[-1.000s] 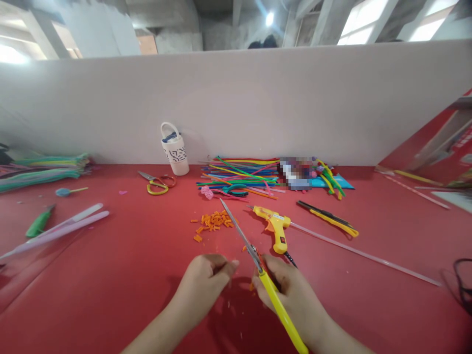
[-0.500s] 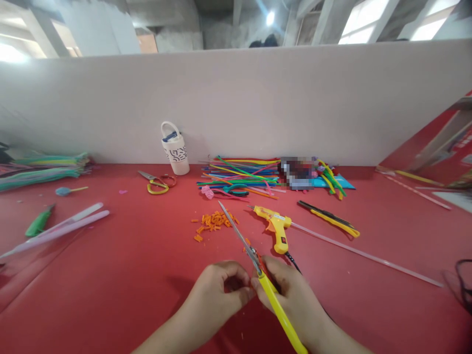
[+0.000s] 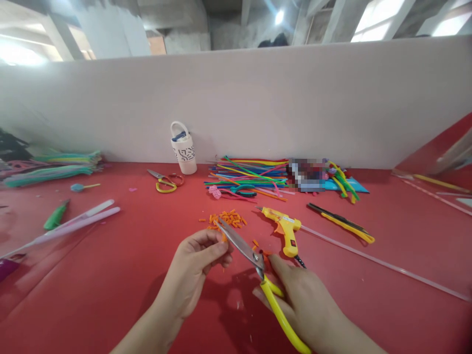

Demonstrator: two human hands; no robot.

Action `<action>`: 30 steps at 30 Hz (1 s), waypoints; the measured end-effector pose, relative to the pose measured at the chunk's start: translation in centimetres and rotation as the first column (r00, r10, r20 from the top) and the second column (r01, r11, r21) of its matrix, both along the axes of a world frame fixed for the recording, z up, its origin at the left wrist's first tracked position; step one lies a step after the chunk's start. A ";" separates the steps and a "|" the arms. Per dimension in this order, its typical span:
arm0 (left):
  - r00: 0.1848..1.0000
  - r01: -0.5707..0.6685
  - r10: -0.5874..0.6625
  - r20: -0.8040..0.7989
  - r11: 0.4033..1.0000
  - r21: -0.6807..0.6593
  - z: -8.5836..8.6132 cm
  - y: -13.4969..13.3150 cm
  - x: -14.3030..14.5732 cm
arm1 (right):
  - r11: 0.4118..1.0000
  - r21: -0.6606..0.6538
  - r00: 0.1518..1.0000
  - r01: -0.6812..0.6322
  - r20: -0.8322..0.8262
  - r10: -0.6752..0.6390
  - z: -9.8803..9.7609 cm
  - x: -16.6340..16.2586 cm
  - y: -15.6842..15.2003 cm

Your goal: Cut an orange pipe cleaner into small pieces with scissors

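My left hand (image 3: 199, 263) pinches a small orange piece of pipe cleaner (image 3: 224, 238) between thumb and fingertips. In my right hand (image 3: 300, 295) is a pair of scissors (image 3: 243, 243) with a long yellow handle, its blades pointing up and left. The blade tips lie right beside the orange piece; whether they touch it I cannot tell. Something red shows at my right fingertips, partly hidden. Just beyond my left hand spreads a pile of short orange pipe cleaner pieces (image 3: 232, 217), and a few more lie near the scissor pivot.
A yellow glue gun (image 3: 282, 226) with a long clear stick lies right of the pile, beside a yellow-and-black tool (image 3: 341, 222). Colourful pipe cleaners (image 3: 247, 172), a white cup (image 3: 185, 155) and other scissors (image 3: 165, 183) are along the partition. A green-handled tool (image 3: 56, 215) lies left.
My left hand has moved up and left, away from my right hand, and the orange piece now shows in its fingers. The scissors have tilted further left, tips toward that piece.
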State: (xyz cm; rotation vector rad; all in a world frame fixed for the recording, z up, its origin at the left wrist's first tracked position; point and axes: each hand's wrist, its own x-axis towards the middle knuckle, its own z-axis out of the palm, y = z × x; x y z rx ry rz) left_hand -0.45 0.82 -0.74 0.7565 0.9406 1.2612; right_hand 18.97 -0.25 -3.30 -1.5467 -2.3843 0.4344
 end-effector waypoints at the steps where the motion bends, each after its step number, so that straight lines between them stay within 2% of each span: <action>1: 1.000 -0.013 0.013 0.005 1.000 0.006 0.0 0.0 0.0 | 0.999 0.037 1.000 -0.008 0.028 0.007 -0.3 0.0 0.0; 7: 0.994 -0.095 0.094 0.053 0.995 0.026 0.3 -0.2 0.1 | 0.979 0.192 0.997 -0.064 0.046 0.056 -1.6 0.2 -0.3; 17: 0.984 -0.155 0.153 0.089 0.988 0.020 0.2 -0.2 0.3 | 0.891 0.440 0.992 -0.110 0.104 0.071 -1.5 0.1 -0.4; 30: 0.987 -0.152 0.150 0.064 0.988 0.035 0.0 0.0 0.3 | 0.884 0.449 0.989 -0.130 0.116 0.086 -1.4 0.0 -0.4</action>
